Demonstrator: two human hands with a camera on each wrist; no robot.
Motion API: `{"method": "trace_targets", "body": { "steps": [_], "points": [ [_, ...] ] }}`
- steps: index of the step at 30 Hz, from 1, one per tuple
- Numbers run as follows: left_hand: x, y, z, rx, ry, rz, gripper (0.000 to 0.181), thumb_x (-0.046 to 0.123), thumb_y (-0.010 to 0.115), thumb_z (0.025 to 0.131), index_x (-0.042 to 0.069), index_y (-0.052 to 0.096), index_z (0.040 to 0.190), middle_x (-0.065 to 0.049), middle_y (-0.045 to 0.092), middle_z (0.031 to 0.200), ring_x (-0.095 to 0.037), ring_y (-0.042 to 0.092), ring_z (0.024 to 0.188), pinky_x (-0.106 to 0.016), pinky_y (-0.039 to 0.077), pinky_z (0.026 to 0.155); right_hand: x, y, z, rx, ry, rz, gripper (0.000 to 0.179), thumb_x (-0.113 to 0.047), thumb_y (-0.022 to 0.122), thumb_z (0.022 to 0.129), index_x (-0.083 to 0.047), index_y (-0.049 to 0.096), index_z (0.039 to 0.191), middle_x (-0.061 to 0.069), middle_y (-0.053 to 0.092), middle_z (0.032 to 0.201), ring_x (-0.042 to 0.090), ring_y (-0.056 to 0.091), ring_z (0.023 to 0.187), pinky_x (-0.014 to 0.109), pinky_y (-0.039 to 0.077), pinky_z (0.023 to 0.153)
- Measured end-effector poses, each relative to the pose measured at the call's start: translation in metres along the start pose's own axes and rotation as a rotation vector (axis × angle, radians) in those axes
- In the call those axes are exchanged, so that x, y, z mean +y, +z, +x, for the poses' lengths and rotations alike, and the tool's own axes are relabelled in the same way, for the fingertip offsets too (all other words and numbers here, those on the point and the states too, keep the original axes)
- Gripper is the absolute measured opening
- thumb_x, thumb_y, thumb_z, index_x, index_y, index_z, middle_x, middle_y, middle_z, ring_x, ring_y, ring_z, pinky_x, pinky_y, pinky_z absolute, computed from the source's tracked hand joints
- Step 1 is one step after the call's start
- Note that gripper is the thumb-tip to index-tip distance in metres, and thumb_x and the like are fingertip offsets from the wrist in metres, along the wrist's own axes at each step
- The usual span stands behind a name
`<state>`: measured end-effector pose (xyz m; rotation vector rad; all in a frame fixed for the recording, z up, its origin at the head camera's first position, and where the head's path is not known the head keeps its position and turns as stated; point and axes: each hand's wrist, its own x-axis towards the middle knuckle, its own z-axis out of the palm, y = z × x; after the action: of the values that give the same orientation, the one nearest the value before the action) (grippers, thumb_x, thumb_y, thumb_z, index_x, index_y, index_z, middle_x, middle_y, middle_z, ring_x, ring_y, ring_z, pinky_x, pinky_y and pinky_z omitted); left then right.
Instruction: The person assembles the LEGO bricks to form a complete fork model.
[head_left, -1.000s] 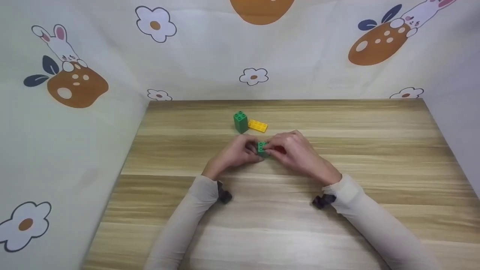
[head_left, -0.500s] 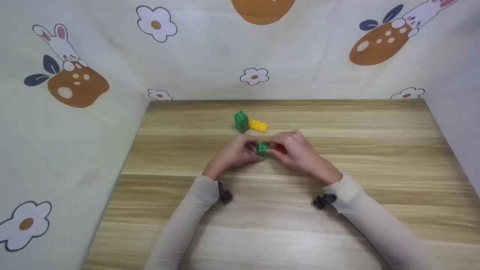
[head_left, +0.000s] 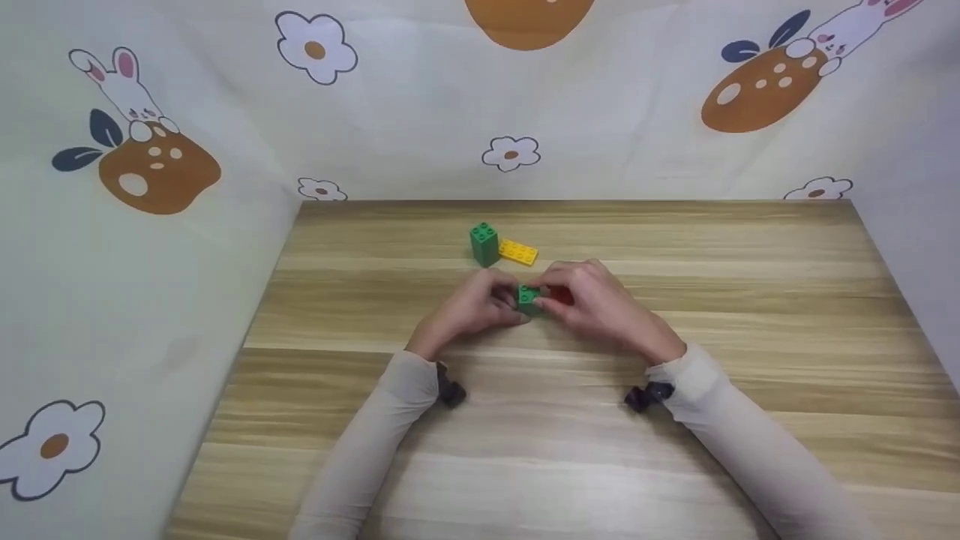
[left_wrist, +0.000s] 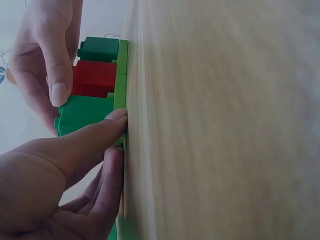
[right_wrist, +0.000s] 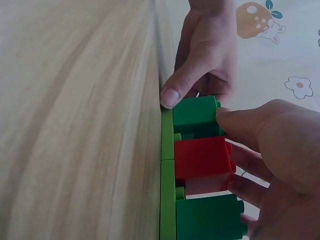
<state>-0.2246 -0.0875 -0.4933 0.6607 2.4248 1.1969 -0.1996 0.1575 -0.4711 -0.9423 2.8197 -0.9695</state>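
In the right wrist view, a green toy brick (right_wrist: 195, 116), a red brick (right_wrist: 202, 162) and a darker green brick (right_wrist: 209, 217) stand in a row on light green flat plates (right_wrist: 167, 200) laid end to end on the table. My left hand (head_left: 472, 304) pinches the row's left end, its thumb on the plate edge beside the green brick. My right hand (head_left: 596, 304) holds that same green brick at its studded top, thumb on the near side. In the head view the right hand covers most of the row.
Behind the hands a tall green brick stack (head_left: 484, 245) stands upright on the wooden table (head_left: 675, 465). Right beside it lies a flat yellow plate (head_left: 518, 252) with studs. A patterned cloth (head_left: 420, 97) hangs along the table's back and left edges.
My right fingertips have shifted slightly to the right on the green brick, so more of its top shows. The left hand has kept its place.
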Motion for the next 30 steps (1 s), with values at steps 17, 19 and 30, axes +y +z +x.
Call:
{"method": "trace_targets", "body": {
  "steps": [17, 19, 30],
  "points": [
    [-0.0024, 0.0032, 0.0009, -0.002, 0.03, 0.022, 0.021, 0.013, 0.091, 0.089, 0.011, 0.074, 0.102, -0.002, 0.072, 0.095, -0.012, 0.069, 0.087, -0.029, 0.063, 0.083, 0.0031, 0.0071, -0.0032, 0.047, -0.091, -0.093, 0.029, -0.025, 0.081, 0.1, -0.02, 0.079, 0.128, -0.004, 0.081, 0.113, 0.015, 0.072, 0.098, 0.043, 0.05, 0.091],
    [-0.0023, 0.0032, 0.0009, -0.003, 0.027, 0.02, 0.021, 0.013, 0.091, 0.089, 0.011, 0.074, 0.102, -0.002, 0.073, 0.096, -0.012, 0.069, 0.087, -0.029, 0.063, 0.082, 0.0021, 0.0063, -0.0035, 0.039, -0.087, -0.089, 0.03, -0.026, 0.08, 0.1, -0.021, 0.079, 0.13, -0.005, 0.081, 0.113, 0.014, 0.07, 0.095, 0.042, 0.05, 0.089],
    [0.0005, 0.0021, 0.0009, -0.003, 0.025, 0.034, 0.027, 0.016, 0.092, 0.089, 0.013, 0.075, 0.11, -0.004, 0.073, 0.103, -0.014, 0.071, 0.093, -0.03, 0.063, 0.085, 0.0045, 0.0018, -0.0018, 0.01, -0.074, -0.033, 0.034, -0.025, 0.079, 0.101, -0.021, 0.077, 0.135, -0.005, 0.079, 0.114, 0.011, 0.065, 0.089, 0.032, 0.056, 0.079]
  ]
}}
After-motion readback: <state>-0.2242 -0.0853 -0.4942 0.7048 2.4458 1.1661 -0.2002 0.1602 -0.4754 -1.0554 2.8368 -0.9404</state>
